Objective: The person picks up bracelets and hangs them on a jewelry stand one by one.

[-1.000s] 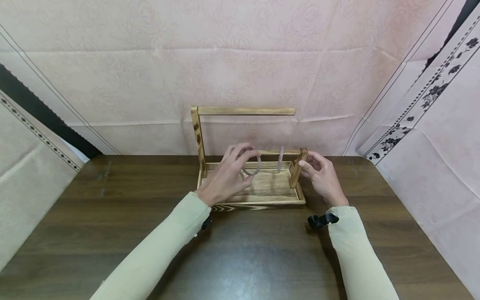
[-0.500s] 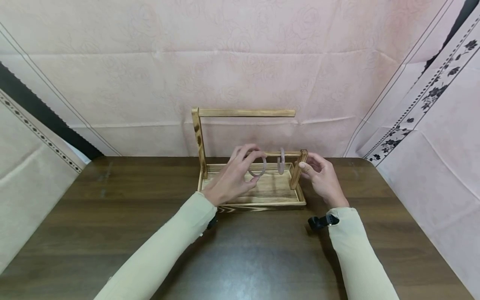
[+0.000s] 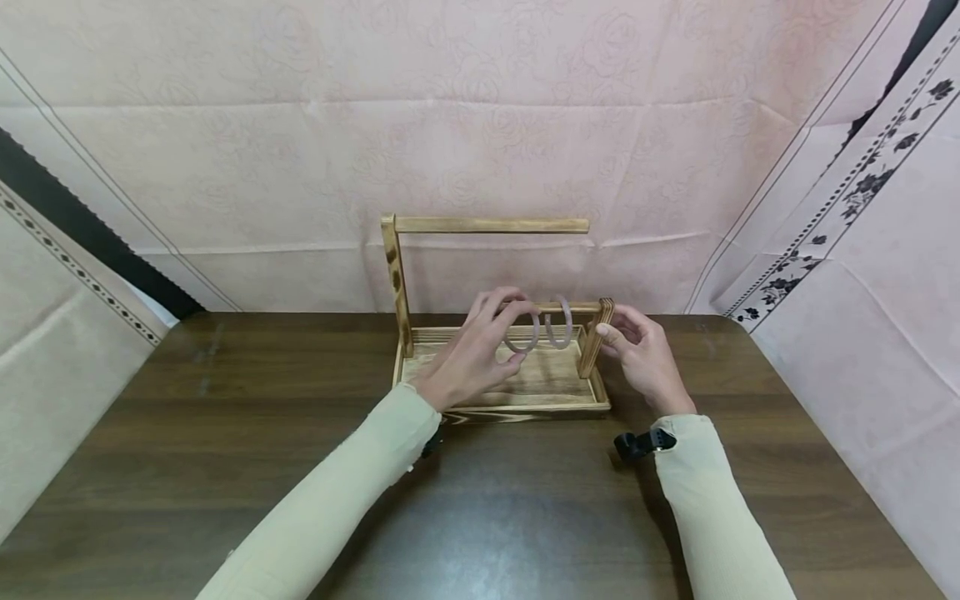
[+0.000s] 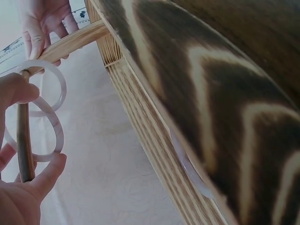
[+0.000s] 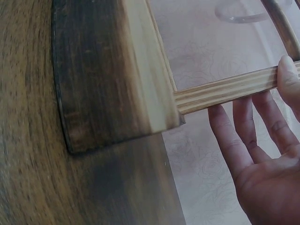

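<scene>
A wooden stand has a shallow tray base [image 3: 525,408], a tall left post with a top bar [image 3: 491,225], and a short right post [image 3: 590,354] with a lower bar [image 4: 23,136]. My left hand [image 3: 476,346] pinches a pale lilac bangle [image 4: 59,131] between thumb and fingers; the bangle is around the lower bar. To its right, a second pale bangle [image 3: 568,321] hangs on that bar. My right hand [image 3: 648,358] grips the short post near its top, thumb in front and fingers behind.
Part of another pale bangle [image 4: 190,171] shows by the tray's edge in the left wrist view. The stand sits near the back edge of a dark wooden table [image 3: 300,467]. Behind hangs a pink patterned cloth [image 3: 480,150].
My left hand has slid the pinched bangle rightward along the lower bar. The second bangle has turned from nearly edge-on to show its ring. The right hand stays on the post.
</scene>
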Action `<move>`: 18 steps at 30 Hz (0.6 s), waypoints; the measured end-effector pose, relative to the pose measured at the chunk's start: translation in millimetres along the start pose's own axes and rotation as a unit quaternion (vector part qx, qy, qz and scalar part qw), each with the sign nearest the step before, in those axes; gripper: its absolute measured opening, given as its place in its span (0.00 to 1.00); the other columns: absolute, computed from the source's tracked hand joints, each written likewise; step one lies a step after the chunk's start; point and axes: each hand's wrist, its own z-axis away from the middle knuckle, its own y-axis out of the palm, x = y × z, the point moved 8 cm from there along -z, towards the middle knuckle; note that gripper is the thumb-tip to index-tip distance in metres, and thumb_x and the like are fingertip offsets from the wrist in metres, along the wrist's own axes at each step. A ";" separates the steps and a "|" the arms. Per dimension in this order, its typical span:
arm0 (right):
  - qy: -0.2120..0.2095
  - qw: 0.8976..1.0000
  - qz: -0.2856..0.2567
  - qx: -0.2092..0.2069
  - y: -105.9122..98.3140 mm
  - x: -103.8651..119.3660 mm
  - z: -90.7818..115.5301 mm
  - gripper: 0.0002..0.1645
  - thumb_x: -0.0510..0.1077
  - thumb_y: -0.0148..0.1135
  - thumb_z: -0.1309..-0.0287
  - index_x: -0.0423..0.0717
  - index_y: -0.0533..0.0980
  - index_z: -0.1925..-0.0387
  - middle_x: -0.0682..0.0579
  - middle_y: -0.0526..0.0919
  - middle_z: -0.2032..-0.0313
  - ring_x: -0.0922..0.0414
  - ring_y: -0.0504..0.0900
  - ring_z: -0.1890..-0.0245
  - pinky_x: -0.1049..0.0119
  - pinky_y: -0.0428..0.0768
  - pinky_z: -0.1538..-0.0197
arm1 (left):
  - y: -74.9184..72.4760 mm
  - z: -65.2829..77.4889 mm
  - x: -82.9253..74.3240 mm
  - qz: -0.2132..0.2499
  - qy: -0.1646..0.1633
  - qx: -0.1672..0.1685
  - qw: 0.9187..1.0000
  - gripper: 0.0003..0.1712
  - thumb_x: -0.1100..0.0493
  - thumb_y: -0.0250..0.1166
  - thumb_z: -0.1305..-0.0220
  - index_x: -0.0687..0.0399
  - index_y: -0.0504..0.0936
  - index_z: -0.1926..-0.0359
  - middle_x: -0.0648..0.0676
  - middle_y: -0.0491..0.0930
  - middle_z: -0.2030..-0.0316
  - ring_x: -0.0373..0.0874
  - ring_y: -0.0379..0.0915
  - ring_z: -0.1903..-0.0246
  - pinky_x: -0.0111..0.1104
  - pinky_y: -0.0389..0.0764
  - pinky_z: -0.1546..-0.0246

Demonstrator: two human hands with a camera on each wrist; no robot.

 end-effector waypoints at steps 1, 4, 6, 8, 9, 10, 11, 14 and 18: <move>0.001 1.000 -0.002 0.000 0.1 -0.2 -0.3 0.24 0.44 0.62 0.29 0.35 0.72 0.38 0.57 0.80 0.53 0.68 0.82 0.53 0.69 0.85 0.49 | 0.1 -0.3 -0.4 -0.001 0.000 0.000 1.000 0.36 0.65 0.74 0.44 0.47 0.72 0.35 0.55 0.67 0.33 0.51 0.61 0.33 0.44 0.80 0.39; 0.000 1.000 0.000 -0.001 0.3 0.1 -0.3 0.25 0.44 0.61 0.29 0.35 0.72 0.38 0.58 0.80 0.54 0.69 0.82 0.53 0.68 0.85 0.49 | 1.1 -1.3 -0.9 -0.004 -0.001 0.003 1.000 0.37 0.65 0.74 0.44 0.47 0.72 0.35 0.54 0.67 0.33 0.51 0.61 0.33 0.43 0.81 0.41; 0.001 1.000 0.002 0.000 0.4 0.1 -0.2 0.25 0.44 0.61 0.29 0.35 0.72 0.38 0.57 0.80 0.53 0.69 0.82 0.52 0.68 0.85 0.49 | 2.1 -2.0 -0.8 -0.007 -0.002 0.005 1.000 0.37 0.64 0.74 0.44 0.46 0.71 0.34 0.54 0.66 0.33 0.51 0.62 0.33 0.42 0.81 0.41; 0.002 1.000 0.005 0.001 0.4 -0.1 0.2 0.25 0.45 0.61 0.29 0.35 0.71 0.37 0.54 0.80 0.51 0.69 0.82 0.52 0.67 0.85 0.48 | 3.4 -2.4 -0.4 -0.010 -0.004 0.007 1.000 0.37 0.64 0.74 0.44 0.45 0.71 0.34 0.53 0.66 0.33 0.51 0.62 0.33 0.41 0.82 0.43; 0.003 1.000 0.007 0.001 0.5 -0.5 0.3 0.25 0.45 0.61 0.29 0.35 0.71 0.37 0.53 0.80 0.50 0.69 0.82 0.52 0.66 0.85 0.47 | 3.9 -2.6 -0.4 -0.011 -0.005 0.008 1.000 0.37 0.64 0.74 0.43 0.45 0.71 0.34 0.53 0.66 0.33 0.50 0.62 0.34 0.40 0.82 0.43; 0.003 1.000 0.008 0.002 0.5 -0.5 0.4 0.25 0.45 0.61 0.29 0.35 0.71 0.37 0.52 0.80 0.50 0.69 0.82 0.51 0.65 0.85 0.47 | 4.4 -2.7 -0.2 -0.013 -0.006 0.008 1.000 0.37 0.64 0.73 0.43 0.45 0.71 0.34 0.53 0.66 0.33 0.50 0.62 0.34 0.39 0.82 0.44; 0.003 1.000 0.009 0.002 0.5 -0.6 0.6 0.25 0.45 0.61 0.29 0.35 0.71 0.37 0.51 0.80 0.49 0.68 0.82 0.51 0.65 0.85 0.47 | 4.8 -2.8 -0.1 -0.013 -0.007 0.008 1.000 0.37 0.64 0.73 0.43 0.44 0.71 0.34 0.53 0.66 0.33 0.50 0.62 0.34 0.39 0.82 0.44; 0.003 1.000 0.010 0.002 0.6 -1.1 0.9 0.25 0.45 0.61 0.29 0.35 0.71 0.37 0.52 0.79 0.49 0.68 0.82 0.51 0.63 0.85 0.46 | 6.2 -3.8 -0.5 -0.013 -0.008 0.011 1.000 0.37 0.64 0.73 0.43 0.45 0.71 0.34 0.53 0.66 0.33 0.50 0.62 0.34 0.39 0.83 0.45; 0.001 1.000 0.008 0.001 0.5 -0.9 0.4 0.25 0.44 0.61 0.29 0.35 0.71 0.37 0.54 0.79 0.51 0.67 0.82 0.51 0.67 0.85 0.48 | 7.7 -5.7 -1.2 -0.015 -0.008 0.014 1.000 0.36 0.63 0.73 0.42 0.44 0.70 0.33 0.53 0.66 0.32 0.50 0.62 0.34 0.38 0.83 0.46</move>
